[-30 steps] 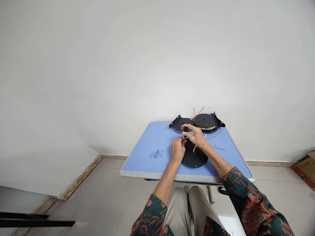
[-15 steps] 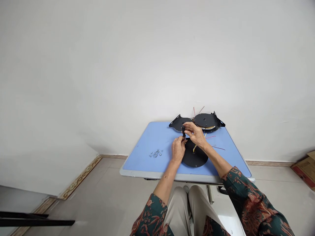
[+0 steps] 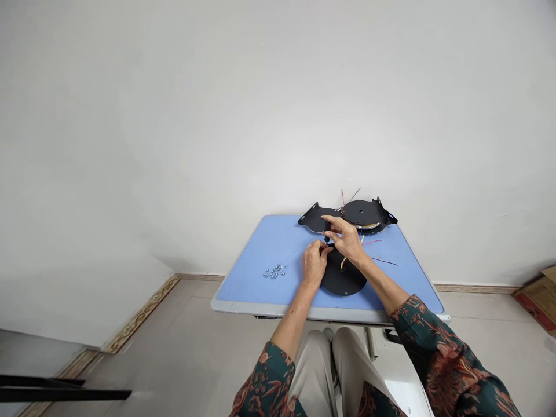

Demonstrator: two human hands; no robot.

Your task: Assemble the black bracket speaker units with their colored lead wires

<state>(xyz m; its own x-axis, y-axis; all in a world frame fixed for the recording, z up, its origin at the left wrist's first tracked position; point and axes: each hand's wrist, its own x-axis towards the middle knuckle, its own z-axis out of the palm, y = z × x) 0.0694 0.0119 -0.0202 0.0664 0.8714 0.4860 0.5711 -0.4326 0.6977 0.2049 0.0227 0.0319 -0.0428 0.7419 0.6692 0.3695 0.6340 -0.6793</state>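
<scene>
A black round plate [image 3: 343,278] lies near the front of the blue table [image 3: 260,255]. My right hand [image 3: 347,238] is closed round a small black screwdriver [image 3: 326,229], held upright over the plate's far left edge. My left hand [image 3: 314,262] pinches something small right under the tool's tip, at the plate's bracket; what it pinches is too small to make out. Yellow and red wires [image 3: 374,249] run out from under my right hand.
A pile of several small silver screws [image 3: 274,271] lies on the table left of my hands. Two more black plates with brackets [image 3: 364,213] sit at the table's far edge against the white wall. A cardboard box [image 3: 541,298] stands on the floor at the right.
My right hand has shifted the screwdriver slightly up and then back down over the plate's edge. My left hand has kept its pinch in the same spot.
</scene>
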